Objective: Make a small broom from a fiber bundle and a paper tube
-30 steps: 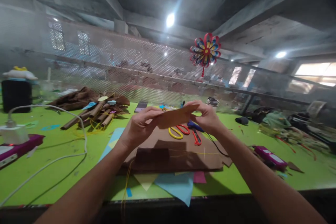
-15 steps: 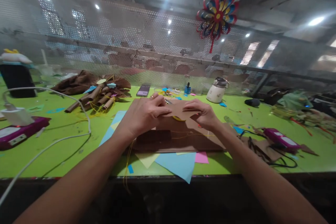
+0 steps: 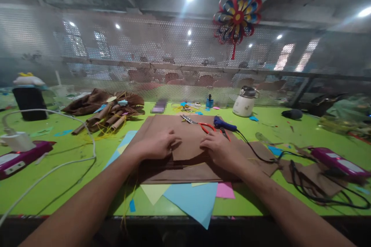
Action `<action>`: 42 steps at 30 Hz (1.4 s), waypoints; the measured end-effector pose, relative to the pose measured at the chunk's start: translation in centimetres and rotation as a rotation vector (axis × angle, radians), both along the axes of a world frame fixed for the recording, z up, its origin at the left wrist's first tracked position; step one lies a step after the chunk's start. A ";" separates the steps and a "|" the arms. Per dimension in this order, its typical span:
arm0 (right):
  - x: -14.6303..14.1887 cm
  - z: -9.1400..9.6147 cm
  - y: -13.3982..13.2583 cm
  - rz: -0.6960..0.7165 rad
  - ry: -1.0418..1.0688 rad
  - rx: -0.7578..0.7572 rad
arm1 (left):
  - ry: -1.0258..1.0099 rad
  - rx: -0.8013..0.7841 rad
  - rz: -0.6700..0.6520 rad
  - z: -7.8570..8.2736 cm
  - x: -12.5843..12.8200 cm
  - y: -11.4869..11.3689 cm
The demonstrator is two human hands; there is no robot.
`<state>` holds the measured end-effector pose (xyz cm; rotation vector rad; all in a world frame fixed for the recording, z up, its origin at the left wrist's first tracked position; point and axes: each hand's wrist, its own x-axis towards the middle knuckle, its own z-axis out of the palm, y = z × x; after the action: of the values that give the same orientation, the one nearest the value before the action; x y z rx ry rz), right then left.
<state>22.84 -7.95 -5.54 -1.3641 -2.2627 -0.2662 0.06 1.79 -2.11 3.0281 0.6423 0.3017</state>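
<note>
A sheet of brown paper [image 3: 189,148] spans the gap between my hands, low over a stack of larger brown paper [image 3: 168,123]. My left hand [image 3: 158,146] grips the sheet's left side with its fingertips on top; the thumb is mostly hidden. On the right side, my right hand [image 3: 218,148] has its fingers curled over the sheet. Just beyond the right hand lie red-handled scissors [image 3: 207,127], blades pointing away to the left. A blue corded tool [image 3: 224,124] rests beside them. Near the stack's front edge runs a thin yellow strand [image 3: 194,166].
Blue paper [image 3: 193,200] and pink paper [image 3: 225,190] stick out under the stack. Brown rolled pieces [image 3: 107,117] lie back left, a white kettle-like jug [image 3: 244,102] back right. Purple power strips [image 3: 339,161] and cables flank the work area. A phone [image 3: 159,106] lies behind.
Both hands have lowered the brown sheet toward the stack and spread slightly. The scissors and blue tool, mostly hidden before, now show. The view has tilted a little.
</note>
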 end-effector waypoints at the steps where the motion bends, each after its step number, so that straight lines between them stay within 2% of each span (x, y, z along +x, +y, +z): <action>1: 0.0 0.0 0.0 -0.041 -0.014 0.004 | 0.043 -0.019 0.047 0.5 -0.4 0.1; 3: 0.1 0.3 -0.3 -0.139 -0.035 0.015 | 0.145 -0.099 0.229 1.5 -0.9 0.1; 4: 0.1 0.6 -0.4 -0.185 -0.041 0.020 | 0.169 -0.130 0.269 2.0 -1.1 -0.1; 8: 0.0 1.3 -0.9 -0.263 -0.041 0.023 | 0.236 -0.235 0.233 3.1 -0.9 -1.7; 12: -0.1 1.1 -0.8 -0.262 -0.048 -0.005 | 0.299 -0.189 0.180 2.6 -0.8 -2.7; 17: -0.3 0.9 -0.6 -0.273 -0.084 -0.084 | 0.381 -0.122 0.223 1.2 -1.2 -2.5; 21: 0.0 0.2 0.1 -0.170 -0.082 -0.183 | 0.319 -0.164 0.089 1.6 -1.5 -3.9; 26: -0.1 -0.6 0.3 0.009 -0.081 -0.262 | 0.207 -0.219 0.033 4.3 -2.3 -6.7; 28: -0.4 -0.3 -0.2 0.063 -0.099 -0.263 | 0.165 -0.228 0.003 5.1 -2.4 -6.3; 30: -0.6 0.2 -0.8 0.098 -0.122 -0.262 | 0.098 -0.264 -0.046 5.3 -2.2 -4.9; 32: -0.7 0.8 -1.4 0.127 -0.125 -0.281 | 0.110 -0.345 -0.034 4.8 -1.8 -2.9; 34: -0.6 1.4 -1.8 0.157 -0.108 -0.325 | 0.164 -0.379 0.078 3.7 -1.4 -1.0; 36: -0.3 2.0 -2.3 0.194 -0.085 -0.382 | 0.224 -0.350 0.154 2.5 -1.2 0.1; 39: 0.4 3.0 -2.9 0.239 -0.034 -0.509 | 0.249 -0.354 0.142 0.9 -1.3 0.4; 42: 1.5 4.0 -3.4 0.198 0.085 -0.626 | 0.234 -0.378 0.139 0.3 -1.5 -0.3</action>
<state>24.31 -11.40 -1.54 -1.3727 -2.4875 0.6032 -1.45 1.44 -1.84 2.6792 0.8201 -0.1599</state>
